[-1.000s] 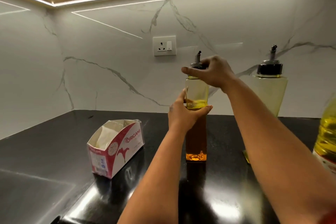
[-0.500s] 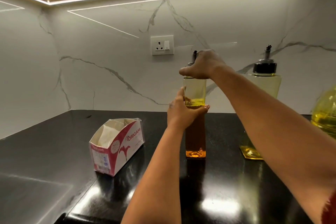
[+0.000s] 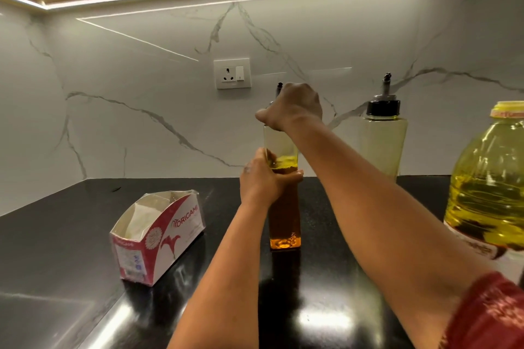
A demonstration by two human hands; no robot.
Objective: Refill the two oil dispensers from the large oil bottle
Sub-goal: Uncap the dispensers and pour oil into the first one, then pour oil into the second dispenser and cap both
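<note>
Right hand [image 3: 292,106] is wrapped over the cap of the tall square oil dispenser [image 3: 283,207], fingers curled down round it so that only the tip of the pour spout [image 3: 279,87] pokes out on its far left side. Left hand [image 3: 262,178] grips the same dispenser at mid-height, thumb on the near face and fingertips [image 3: 297,173] showing round its right edge, holding it upright on the black countertop [image 3: 71,235]. Taking this dispenser as the landmark: the second, wider dispenser [image 3: 382,147], with its black cap and spout in place, stands to its right and further back against the marble wall; the large oil bottle [image 3: 487,187], yellow cap on and well filled, stands further right again and nearer the camera; an open red-and-white cardboard box [image 3: 158,235] lies to its left on the counter.

The step in hand looks like opening the first dispenser: one hand steadies the body while the other works the cap. Whether the cap is loose yet cannot be told, since the hand hides it. The dispenser appears to hold amber oil to about the level of the left hand, clear above.

Next, the cap has to come free and be set down somewhere clean, perhaps left of the dispenser. Then the big bottle needs uncapping and a slow, controlled pour, since the dispenser's neck is likely narrow.
</note>
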